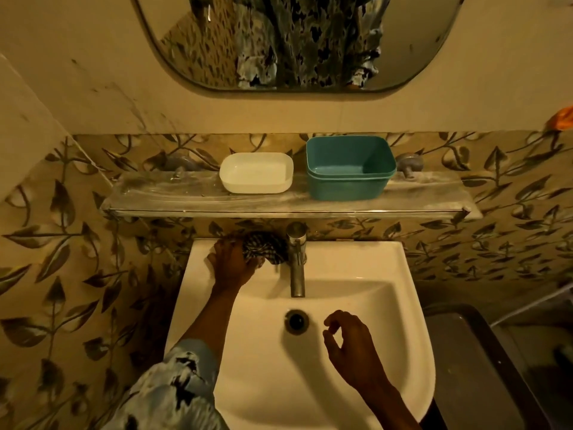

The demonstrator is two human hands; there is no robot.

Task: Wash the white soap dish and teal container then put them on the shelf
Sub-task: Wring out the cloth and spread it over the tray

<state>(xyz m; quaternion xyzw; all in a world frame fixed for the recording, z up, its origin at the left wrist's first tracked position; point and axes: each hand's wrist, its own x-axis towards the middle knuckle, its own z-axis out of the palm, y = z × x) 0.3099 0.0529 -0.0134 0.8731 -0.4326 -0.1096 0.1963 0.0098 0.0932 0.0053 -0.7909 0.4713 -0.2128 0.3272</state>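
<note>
Your left grip (232, 262) is curling round one bunched checked cloth (266, 246), fingers closed over it, and is pressing it onto the back ledge of the sink (356, 265) just left of the tap (297, 262). The cloth's far side is touching the tap's base. Your right grip (350, 349) is hovering over the basin in front of the tap and a little to its right. Its fingers are hanging loosely curled, thumb and forefinger close together, and it is holding nothing. One drain (296, 320) is sitting straight in front of the tap's spout, just left of that grip.

Behind and above the tap, one long shelf (173, 197) is running along the leaf-patterned wall, its surface looking streaked and cloudy. Two task items are standing upright on it, near each other but not touching. One white soap dish (256, 172) is sitting behind the tap to its left, a shallow rounded rectangle, open side up, showing nothing inside. The teal container (348, 169) is sitting behind the tap to its right; it is deeper, and it is showing two rims, one close under the other, as if two tubs are nesting.

One mirror (297, 41) is hanging on the wall above the tap.
</note>
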